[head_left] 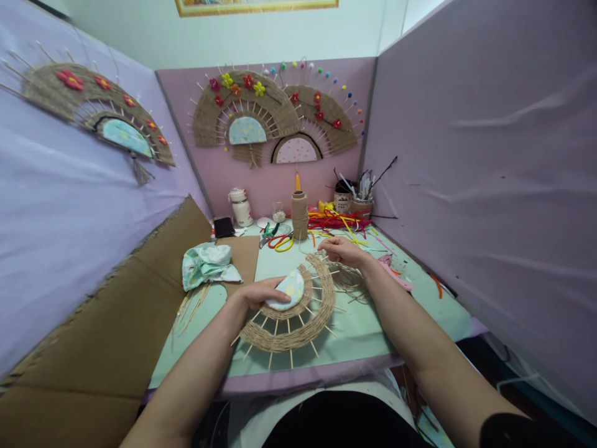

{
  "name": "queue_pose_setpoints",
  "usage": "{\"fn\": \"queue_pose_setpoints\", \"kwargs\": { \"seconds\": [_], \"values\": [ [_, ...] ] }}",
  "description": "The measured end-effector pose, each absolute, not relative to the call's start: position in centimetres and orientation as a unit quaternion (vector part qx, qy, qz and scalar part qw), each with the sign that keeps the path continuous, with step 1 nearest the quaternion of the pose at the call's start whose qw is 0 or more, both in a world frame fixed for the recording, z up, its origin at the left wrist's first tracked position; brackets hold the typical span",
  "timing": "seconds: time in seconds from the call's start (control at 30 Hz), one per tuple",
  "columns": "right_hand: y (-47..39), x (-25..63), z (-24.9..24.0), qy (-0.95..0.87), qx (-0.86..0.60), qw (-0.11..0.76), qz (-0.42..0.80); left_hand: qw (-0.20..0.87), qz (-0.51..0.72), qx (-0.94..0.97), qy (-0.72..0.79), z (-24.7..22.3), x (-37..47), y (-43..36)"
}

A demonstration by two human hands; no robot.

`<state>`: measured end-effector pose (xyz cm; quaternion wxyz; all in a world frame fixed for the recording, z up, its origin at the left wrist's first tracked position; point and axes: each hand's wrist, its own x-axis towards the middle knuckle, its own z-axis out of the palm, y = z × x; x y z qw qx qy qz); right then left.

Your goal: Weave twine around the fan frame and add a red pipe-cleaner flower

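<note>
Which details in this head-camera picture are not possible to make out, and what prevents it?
All in the head view:
Left hand: most fingers, hidden behind the woven fan it holds.
Right hand: whether its fingertips hold anything is too small to tell.
Framed picture: most of it, cut off by the top edge.
Glass jar: its pale contents, too small to identify.

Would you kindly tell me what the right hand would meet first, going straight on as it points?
The right hand would likely meet the twine spool first, though depth is unclear.
</note>
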<state>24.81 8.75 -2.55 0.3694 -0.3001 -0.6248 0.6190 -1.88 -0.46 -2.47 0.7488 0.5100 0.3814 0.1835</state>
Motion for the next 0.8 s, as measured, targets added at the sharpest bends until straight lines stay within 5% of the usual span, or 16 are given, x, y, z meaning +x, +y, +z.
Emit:
{"fn": "queue_pose_setpoints", "kwargs": {
  "seconds": [0.8],
  "values": [
    [8.77,24.34,-2.79,-0.651,-0.329,0.341,0.593,0.745,0.151,0.535,0.369,-2.72,-1.31,-0.79]
  ]
}}
